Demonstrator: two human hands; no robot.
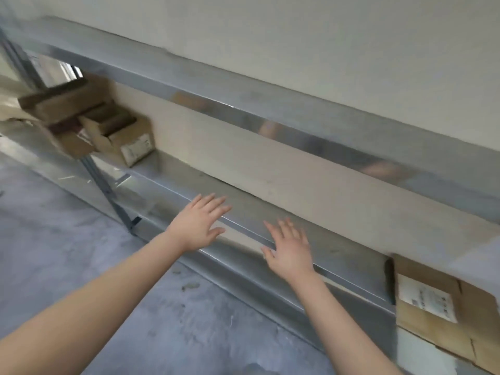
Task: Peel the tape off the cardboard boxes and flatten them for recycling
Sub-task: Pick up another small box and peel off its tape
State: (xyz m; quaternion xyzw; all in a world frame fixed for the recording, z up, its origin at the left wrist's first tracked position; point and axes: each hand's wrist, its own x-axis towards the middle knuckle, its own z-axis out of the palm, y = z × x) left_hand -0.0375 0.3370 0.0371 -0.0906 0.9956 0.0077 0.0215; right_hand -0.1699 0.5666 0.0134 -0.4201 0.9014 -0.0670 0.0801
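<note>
Both hands are out in front, palms down and fingers spread, holding nothing: the left hand [200, 223] hovers over the front lip of the metal shelf [243, 212], the right hand [289, 250] just to its right over the same edge. Whether either palm actually touches the metal cannot be told from this view.

No box is in hand, so the work stands, as I judge it, at the fetching step: neither peeling nor flattening is under way. The boxes sit well apart from the hands at both ends of the shelf. At the far left is a loose pile of cardboard boxes [81, 117], among them an open box with a white label [121, 139] whose flaps stand up (the blur hides any tape). At the near right a labelled box [443, 301] lies flat-faced, its long axis running from the shelf edge away to the lower right, its label turned up toward the camera.

The next move probably calls for reaching sideways to one of these boxes, the right one being nearer the right hand, pulling it clear, then hunting for a tape end along its seam.
</note>
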